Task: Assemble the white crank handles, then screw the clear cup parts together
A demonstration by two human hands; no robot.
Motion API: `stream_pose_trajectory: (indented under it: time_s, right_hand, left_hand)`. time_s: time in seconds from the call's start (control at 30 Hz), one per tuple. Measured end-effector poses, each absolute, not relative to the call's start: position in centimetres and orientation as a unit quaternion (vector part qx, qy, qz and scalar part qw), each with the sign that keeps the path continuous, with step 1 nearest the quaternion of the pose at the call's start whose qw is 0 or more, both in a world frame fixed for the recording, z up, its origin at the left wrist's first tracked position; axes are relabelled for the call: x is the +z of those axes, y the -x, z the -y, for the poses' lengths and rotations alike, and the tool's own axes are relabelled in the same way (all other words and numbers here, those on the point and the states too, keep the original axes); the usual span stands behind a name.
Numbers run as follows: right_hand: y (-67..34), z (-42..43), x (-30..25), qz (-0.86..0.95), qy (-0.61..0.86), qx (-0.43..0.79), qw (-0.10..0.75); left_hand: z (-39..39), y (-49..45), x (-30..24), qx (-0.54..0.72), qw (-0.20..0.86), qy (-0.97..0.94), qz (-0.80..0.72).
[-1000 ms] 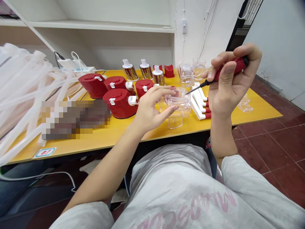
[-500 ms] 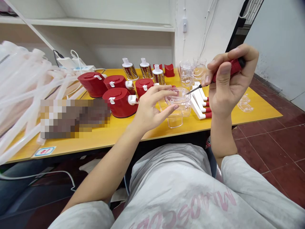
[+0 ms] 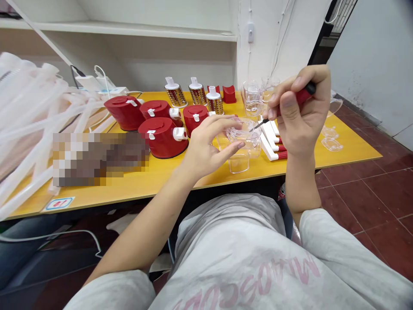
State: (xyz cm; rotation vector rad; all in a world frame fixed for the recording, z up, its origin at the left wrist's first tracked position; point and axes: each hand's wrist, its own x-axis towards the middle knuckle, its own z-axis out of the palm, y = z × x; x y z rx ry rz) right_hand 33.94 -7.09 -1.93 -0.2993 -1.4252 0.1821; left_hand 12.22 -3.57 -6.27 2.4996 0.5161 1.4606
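My left hand [image 3: 214,144] is closed on a clear plastic container [image 3: 238,164] standing on the table, thumb and fingers around its upper rim. In my right hand [image 3: 301,114] is a screwdriver with a red and black handle [image 3: 306,93], gripped between thumb and fingers. Its thin dark shaft [image 3: 260,124] slants down to the left, and the tip is at the top of the clear container. Whether the tip touches the plastic I cannot tell. White handles with red grips [image 3: 270,144] lie just right of the container.
Several red housings [image 3: 161,137] stand left of my left hand. Metal grater drums [image 3: 196,94] and red blocks [image 3: 229,94] are at the back. More clear containers [image 3: 252,97] stand behind my hands, with clear flat parts [image 3: 332,140] on the right. Translucent tubes [image 3: 35,112] pile up at far left.
My right hand has moved left and a little lower with the screwdriver, and the shaft's tip has shifted slightly left and down. My left hand stays on the container, shifted slightly right.
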Motion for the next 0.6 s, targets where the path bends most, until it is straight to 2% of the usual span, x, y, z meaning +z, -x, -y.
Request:
stream_pose_trajectory:
  time_s: [0.2, 0.43, 0.6]
  right_hand:
    - [-34.1, 7.8, -1.6, 0.663, 0.111, 0.020, 0.740]
    - [-33.7, 8.5, -0.9, 0.613, 0.048, 0.059, 0.786]
    - [-33.5, 8.7, -1.4, 0.585, 0.075, 0.016, 0.807]
  left_hand:
    - [3.7, -12.0, -6.4, 0.476, 0.085, -0.853, -0.196]
    - [3.8, -11.9, -6.2, 0.470, 0.087, -0.855, -0.204]
    - [4.3, -12.0, -6.0, 0.458, 0.086, -0.861, -0.202]
